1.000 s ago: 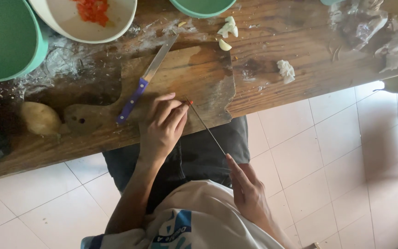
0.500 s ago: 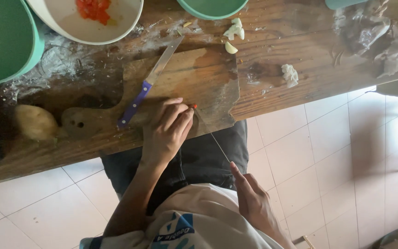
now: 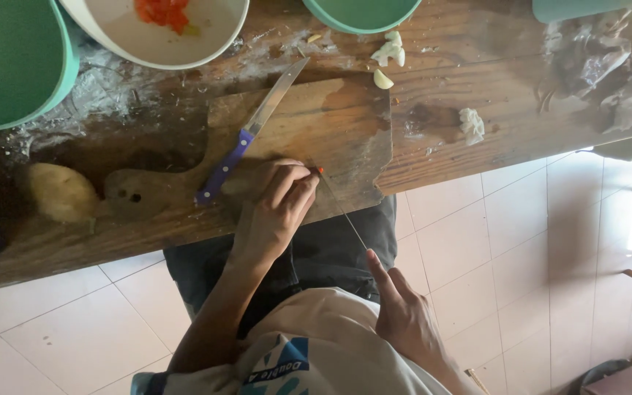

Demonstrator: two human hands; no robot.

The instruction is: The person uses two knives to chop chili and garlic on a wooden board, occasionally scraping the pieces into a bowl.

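My left hand [image 3: 276,208] rests on the near edge of a wooden cutting board [image 3: 330,124], its fingertips pinched on the top end of a thin stick [image 3: 344,212] with a small orange-red tip. The stick slants down over my lap to my right hand [image 3: 404,314], whose thumb and forefinger close on the lower end. A knife with a blue handle [image 3: 250,139] lies diagonally on the board, just beyond my left hand, untouched.
The wooden table [image 3: 477,157] carries a white bowl with red pieces [image 3: 206,40], a large green bowl [image 3: 9,66], another green bowl [image 3: 363,11], garlic cloves [image 3: 388,55], a beige lump [image 3: 60,192] and crumpled plastic [image 3: 601,69]. White tiled floor lies below.
The view has drifted a little. Both hands stay on the thin stick in nearly the same places, and the knife has not moved.
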